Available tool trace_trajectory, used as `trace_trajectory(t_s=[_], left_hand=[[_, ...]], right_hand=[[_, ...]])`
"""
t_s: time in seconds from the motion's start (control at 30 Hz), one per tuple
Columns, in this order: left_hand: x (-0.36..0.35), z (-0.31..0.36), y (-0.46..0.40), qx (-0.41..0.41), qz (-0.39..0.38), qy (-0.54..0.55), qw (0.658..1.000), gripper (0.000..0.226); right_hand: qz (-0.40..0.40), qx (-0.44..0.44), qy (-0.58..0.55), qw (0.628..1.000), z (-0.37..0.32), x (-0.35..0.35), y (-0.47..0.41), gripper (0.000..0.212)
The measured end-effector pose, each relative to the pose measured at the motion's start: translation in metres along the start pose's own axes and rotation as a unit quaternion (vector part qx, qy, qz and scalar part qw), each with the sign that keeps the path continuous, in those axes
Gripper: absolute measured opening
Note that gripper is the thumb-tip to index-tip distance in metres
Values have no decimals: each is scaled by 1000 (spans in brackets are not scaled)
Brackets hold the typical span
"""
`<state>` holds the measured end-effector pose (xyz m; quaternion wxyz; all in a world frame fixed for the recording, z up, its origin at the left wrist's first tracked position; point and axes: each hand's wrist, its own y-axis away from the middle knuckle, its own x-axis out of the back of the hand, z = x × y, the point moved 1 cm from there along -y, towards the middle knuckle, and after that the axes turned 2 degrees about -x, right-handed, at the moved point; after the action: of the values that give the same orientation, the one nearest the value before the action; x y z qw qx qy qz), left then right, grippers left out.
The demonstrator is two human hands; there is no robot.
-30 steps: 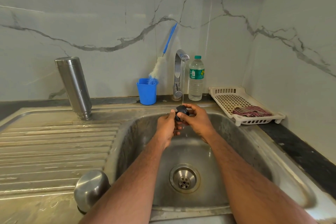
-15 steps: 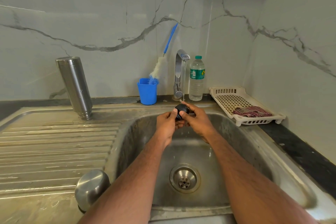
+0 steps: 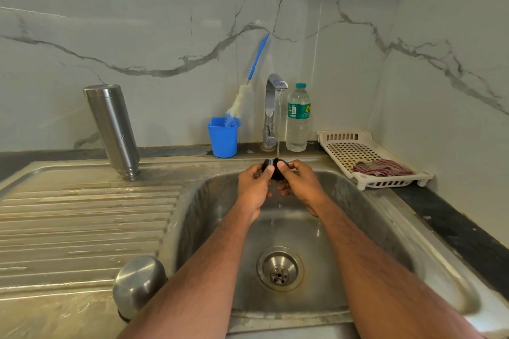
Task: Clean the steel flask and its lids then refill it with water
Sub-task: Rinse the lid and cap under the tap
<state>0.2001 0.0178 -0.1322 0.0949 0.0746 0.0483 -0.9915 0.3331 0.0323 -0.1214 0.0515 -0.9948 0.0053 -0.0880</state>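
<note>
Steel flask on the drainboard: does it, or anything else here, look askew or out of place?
The steel flask stands mouth-down on the drainboard, apparently draining; its lean may be lens distortion. The steel cap rests dome-up near the sink. Nothing looks spilled or damaged.

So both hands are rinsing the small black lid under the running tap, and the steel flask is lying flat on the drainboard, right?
Not quite. The head view shows the steel flask standing upside down on the drainboard, not lying flat. The rest holds: the left hand and right hand hold the small black lid under the running tap.
</note>
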Motion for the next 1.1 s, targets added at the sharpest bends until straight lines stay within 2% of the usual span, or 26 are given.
trace_trajectory(t_s=[0.17,0.37,0.47,0.67,0.77,0.83,0.97,1.1], left_hand=[[0,0,1,8,-18,14,1000,20],[0,0,2,13,-49,39,998,30],[-2,0,5,2,-62,21,998,38],[-4,-3,6,-28,-47,-6,998,33],[-3,-3,5,-53,-35,-70,996,31],[-4,-1,5,-75,-34,-127,988,31],[-4,3,5,-120,-41,-220,967,23],[-2,4,5,-142,-38,-274,951,15]], right_hand=[[-3,-18,-9,1000,0,0,0,27],[-1,1,-24,1000,0,0,-2,19],[2,-10,-31,999,2,-1,-5,21],[-10,-30,-28,999,0,-1,-2,31],[17,4,14,1000,-2,0,-2,24],[19,26,49,998,-4,0,-1,28],[-19,49,126,991,-4,-6,1,35],[-55,59,135,988,-5,-9,1,36]])
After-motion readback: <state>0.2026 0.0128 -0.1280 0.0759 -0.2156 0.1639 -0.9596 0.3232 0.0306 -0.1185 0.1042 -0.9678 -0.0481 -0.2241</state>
